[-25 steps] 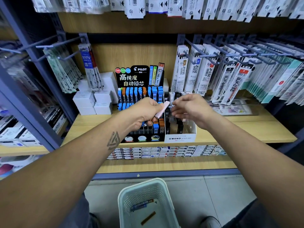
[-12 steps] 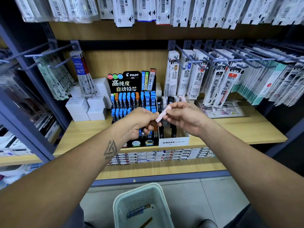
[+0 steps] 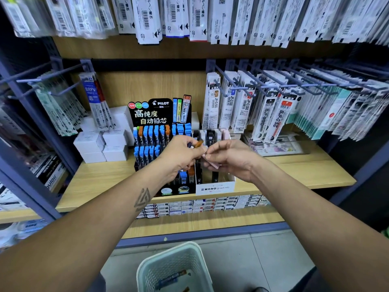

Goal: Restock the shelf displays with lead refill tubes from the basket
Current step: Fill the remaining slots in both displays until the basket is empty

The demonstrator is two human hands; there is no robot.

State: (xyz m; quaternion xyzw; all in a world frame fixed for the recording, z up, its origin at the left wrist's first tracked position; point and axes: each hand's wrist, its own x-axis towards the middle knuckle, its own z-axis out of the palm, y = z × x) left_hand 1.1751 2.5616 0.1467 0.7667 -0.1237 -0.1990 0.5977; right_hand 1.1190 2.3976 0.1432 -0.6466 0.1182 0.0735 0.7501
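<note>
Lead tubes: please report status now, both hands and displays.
Left hand grips several tubes. Right hand pinches pink tube above Mono display. Basket holds a few more. Nothing in the way.

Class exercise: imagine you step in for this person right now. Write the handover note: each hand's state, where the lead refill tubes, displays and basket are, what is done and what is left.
Left hand: grips a bunch of tubes, one orange-capped tube sticking out.
Right hand: pinches a pink tube, above the MONO display.
Pilot display: stands left of the MONO display on the wooden shelf, rows mostly filled.
Basket: on the floor below, a few tubes remain inside.
Done: Pilot rows look largely stocked.
Left: slot the pink tube, place the left hand's tubes, then empty the basket.
</note>
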